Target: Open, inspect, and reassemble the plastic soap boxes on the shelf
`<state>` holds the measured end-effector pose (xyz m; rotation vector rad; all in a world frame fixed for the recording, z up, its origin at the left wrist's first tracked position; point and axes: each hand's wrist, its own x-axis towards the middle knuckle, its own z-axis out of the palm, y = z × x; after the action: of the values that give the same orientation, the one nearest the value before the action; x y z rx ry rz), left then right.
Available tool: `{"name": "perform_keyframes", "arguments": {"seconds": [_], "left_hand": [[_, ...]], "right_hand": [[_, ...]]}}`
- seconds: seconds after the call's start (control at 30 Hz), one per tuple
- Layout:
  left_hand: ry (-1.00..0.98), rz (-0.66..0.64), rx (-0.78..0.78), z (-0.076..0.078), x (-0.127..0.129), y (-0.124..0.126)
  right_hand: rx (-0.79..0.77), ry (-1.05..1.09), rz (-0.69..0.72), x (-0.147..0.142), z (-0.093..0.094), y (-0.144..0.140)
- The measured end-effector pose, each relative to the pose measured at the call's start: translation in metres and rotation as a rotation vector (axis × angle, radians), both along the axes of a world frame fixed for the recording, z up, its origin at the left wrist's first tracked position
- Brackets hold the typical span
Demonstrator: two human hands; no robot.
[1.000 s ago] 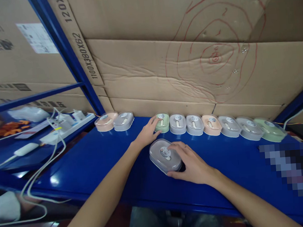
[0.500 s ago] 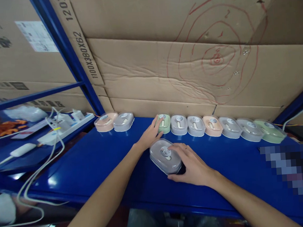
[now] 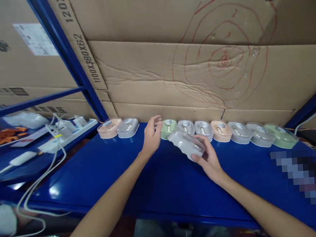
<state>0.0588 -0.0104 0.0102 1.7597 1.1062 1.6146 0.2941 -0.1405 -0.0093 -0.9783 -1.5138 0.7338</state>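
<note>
My right hand [image 3: 208, 161] grips a grey plastic box with a clear cover [image 3: 185, 144] by its right end. The box is raised and tilted above the blue shelf, with its pale side turned toward me. My left hand [image 3: 152, 135] is open and holds nothing, its fingers up beside a green plastic box [image 3: 169, 129]. That green box is at the left end of a row by the cardboard, with a grey box [image 3: 186, 126] to its right, partly behind the held one. A round label and a small white part show on the green box.
Farther right stand a peach box [image 3: 221, 131], several grey boxes and another green box [image 3: 280, 135]. At the left back are a peach box [image 3: 109, 128] and a grey box [image 3: 128, 127]. A power strip [image 3: 67, 134] with white cables lies left, past a blue post [image 3: 94, 101].
My right hand has lifted the grey box off the shelf and tipped it over toward me. My left hand has drawn back left from the green box, fingers raised.
</note>
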Motion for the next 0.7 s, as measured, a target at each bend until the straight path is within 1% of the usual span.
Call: {"name": "perform_keyframes", "arguments": {"seconds": [0.07,0.1,0.2,0.23,0.27,0.3,0.37,0.47,0.53,0.63,0.7], "left_hand": [[-0.158,-0.138,-0.097,0.003,0.017,-0.015],[-0.219,-0.243,-0.178,0.005,0.025,-0.023],[-0.319,-0.655,-0.465,0.011,0.044,-0.049],[-0.346,-0.758,-0.532,0.013,0.047,-0.056],[-0.378,-0.827,-0.574,0.015,0.05,-0.062],[-0.412,-0.868,-0.604,0.017,0.052,-0.067],[-0.474,-0.864,-0.635,0.019,0.055,-0.072],[-0.508,-0.777,-0.648,0.017,0.058,-0.071],[-0.473,-0.746,-0.634,0.015,0.059,-0.069],[-0.368,-0.718,-0.608,0.009,0.06,-0.065],[-0.327,-0.7,-0.599,0.005,0.06,-0.063]], "right_hand": [[0.054,0.059,-0.078,0.0,-0.002,0.001],[0.09,0.069,-0.105,-0.001,-0.003,0.0],[0.166,0.018,-0.139,-0.001,-0.005,-0.002],[0.175,-0.017,-0.142,-0.002,-0.006,-0.003],[0.175,-0.058,-0.146,-0.003,-0.006,-0.004],[0.171,-0.101,-0.152,-0.004,-0.006,-0.005],[0.162,-0.18,-0.171,-0.007,-0.005,-0.006],[0.135,-0.24,-0.18,-0.01,-0.001,-0.008],[0.111,-0.234,-0.165,-0.01,0.003,-0.008],[0.074,-0.208,-0.156,-0.009,0.006,-0.007],[0.04,-0.159,-0.137,-0.008,0.006,-0.005]]}}
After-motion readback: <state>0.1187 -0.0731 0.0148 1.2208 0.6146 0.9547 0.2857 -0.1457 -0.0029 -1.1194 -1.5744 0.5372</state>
